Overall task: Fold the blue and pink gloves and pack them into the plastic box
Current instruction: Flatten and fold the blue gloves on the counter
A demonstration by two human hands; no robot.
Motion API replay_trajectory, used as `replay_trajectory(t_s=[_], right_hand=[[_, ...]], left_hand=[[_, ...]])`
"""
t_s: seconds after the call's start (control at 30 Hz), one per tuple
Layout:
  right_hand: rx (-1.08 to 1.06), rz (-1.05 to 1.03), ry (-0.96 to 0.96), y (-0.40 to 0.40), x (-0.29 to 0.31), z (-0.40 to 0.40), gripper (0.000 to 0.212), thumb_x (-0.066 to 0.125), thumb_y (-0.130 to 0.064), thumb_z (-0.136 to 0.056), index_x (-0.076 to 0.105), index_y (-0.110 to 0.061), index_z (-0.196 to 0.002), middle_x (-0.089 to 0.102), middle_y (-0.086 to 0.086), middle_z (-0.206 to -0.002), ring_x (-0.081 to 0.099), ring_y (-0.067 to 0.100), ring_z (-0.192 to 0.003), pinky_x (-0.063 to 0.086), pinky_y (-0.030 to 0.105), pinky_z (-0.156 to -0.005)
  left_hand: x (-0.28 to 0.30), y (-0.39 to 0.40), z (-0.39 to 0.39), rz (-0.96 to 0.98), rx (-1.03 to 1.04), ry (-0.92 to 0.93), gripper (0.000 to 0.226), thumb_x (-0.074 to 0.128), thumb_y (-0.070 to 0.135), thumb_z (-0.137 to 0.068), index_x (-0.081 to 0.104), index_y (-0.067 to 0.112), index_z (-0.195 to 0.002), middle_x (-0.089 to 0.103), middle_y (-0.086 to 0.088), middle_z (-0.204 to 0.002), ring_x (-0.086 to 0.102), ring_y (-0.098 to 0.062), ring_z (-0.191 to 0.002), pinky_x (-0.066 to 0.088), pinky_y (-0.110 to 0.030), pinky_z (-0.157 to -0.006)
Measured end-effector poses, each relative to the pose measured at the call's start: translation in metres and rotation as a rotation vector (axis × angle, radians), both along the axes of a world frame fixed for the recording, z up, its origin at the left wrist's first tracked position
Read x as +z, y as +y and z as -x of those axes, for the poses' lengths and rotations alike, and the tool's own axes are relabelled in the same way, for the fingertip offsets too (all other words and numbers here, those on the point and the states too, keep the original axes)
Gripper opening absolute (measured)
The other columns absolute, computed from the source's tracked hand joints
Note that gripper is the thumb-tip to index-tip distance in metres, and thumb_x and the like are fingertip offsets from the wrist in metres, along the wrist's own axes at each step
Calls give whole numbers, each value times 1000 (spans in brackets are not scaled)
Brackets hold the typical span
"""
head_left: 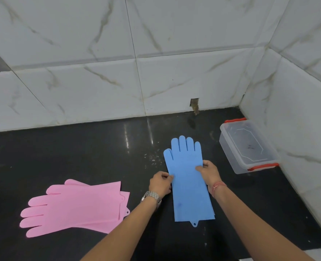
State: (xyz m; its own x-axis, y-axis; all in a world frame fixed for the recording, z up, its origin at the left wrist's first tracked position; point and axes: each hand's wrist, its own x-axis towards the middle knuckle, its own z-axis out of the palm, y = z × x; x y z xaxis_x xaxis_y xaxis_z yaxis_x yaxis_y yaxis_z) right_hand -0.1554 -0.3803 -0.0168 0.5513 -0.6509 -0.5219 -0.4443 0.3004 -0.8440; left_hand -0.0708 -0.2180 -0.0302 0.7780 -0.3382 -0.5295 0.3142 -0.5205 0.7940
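Observation:
The blue gloves (188, 187) lie flat and stacked on the black countertop (80, 159), fingers pointing to the wall, cuff toward me. My left hand (160, 182) pinches their left edge at mid-length. My right hand (208, 171) pinches the right edge, thumb on top. The pink gloves (75, 206) lie stacked at the left, fingers pointing left, untouched. A clear plastic box (231, 155) with red clips stands open and empty at the right, by the side wall.
White marble-look tiled walls (155, 76) close the counter at the back and right, meeting in a corner behind the box. A small hole in the wall sits at the counter's back edge. A metal fitting shows at the far left.

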Motion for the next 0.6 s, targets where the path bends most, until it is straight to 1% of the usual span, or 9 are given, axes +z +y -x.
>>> replay_trajectory(t_s=[0.07, 0.13, 0.2, 0.3, 0.37, 0.4, 0.47, 0.53, 0.6], right_hand=[[1, 18, 11, 1, -2, 0, 20, 57, -8, -92, 58, -10, -113, 67, 9, -108, 67, 27, -94, 57, 44, -85], [7, 51, 28, 3, -4, 1, 19, 55, -7, -93, 58, -10, -112, 67, 9, -109, 67, 26, -94, 57, 44, -85], [26, 91, 39, 5, -5, 2, 20, 53, -6, -93, 58, -11, -112, 67, 8, -109, 66, 25, -94, 57, 44, -85], [46, 119, 23, 5, -4, 4, 24, 54, -6, -93, 56, -14, -116, 66, 6, -111, 66, 25, -96, 57, 43, -85], [52, 146, 3, 5, -2, 4, 27, 54, -5, -94, 56, -18, -117, 66, 4, -112, 65, 23, -97, 58, 39, -83], [54, 163, -14, 5, 0, 3, 27, 55, -6, -94, 57, -20, -117, 65, 2, -112, 65, 21, -97, 58, 36, -81], [58, 200, -48, 6, 3, 2, 27, 55, -9, -95, 56, -26, -116, 64, -3, -111, 64, 18, -98, 56, 29, -78], [46, 223, -56, 5, 4, 0, 28, 55, -10, -95, 56, -28, -117, 64, -5, -111, 63, 17, -100, 55, 29, -81], [17, 201, -34, 2, 4, -1, 30, 54, -7, -94, 57, -23, -119, 65, -2, -113, 63, 19, -100, 56, 33, -83]], left_hand=[[0, -5, -10, 1, 47, -23, 15, 64, 26, -90, 63, 14, -98, 68, -1, -82, 65, -15, -67, 61, -36, -73], [2, -9, -19, 18, 74, -36, 16, 64, 25, -90, 63, 14, -102, 68, -1, -80, 65, -14, -67, 60, -34, -75], [3, -13, -26, 32, 83, -39, 15, 65, 24, -89, 64, 15, -102, 68, 0, -81, 64, -13, -68, 59, -28, -70], [5, -19, -34, 33, 80, -51, 10, 67, 22, -88, 65, 14, -94, 69, -1, -85, 65, -13, -72, 56, -24, -66], [5, -22, -36, 34, 80, -75, 5, 66, 20, -88, 65, 16, -86, 69, -3, -88, 66, -15, -77, 57, -26, -68], [5, -23, -38, 36, 76, -93, 6, 65, 19, -89, 65, 15, -84, 68, -3, -89, 66, -16, -79, 57, -27, -70], [4, -27, -40, 52, 72, -118, 6, 62, 18, -91, 64, 13, -87, 68, -3, -92, 65, -15, -82, 58, -29, -73], [3, -31, -41, 73, 76, -118, 6, 60, 17, -92, 62, 13, -89, 66, -2, -93, 65, -14, -84, 58, -30, -75], [0, -34, -42, 71, 81, -102, 6, 58, 17, -92, 61, 12, -91, 65, -4, -95, 64, -15, -84, 59, -32, -75]])
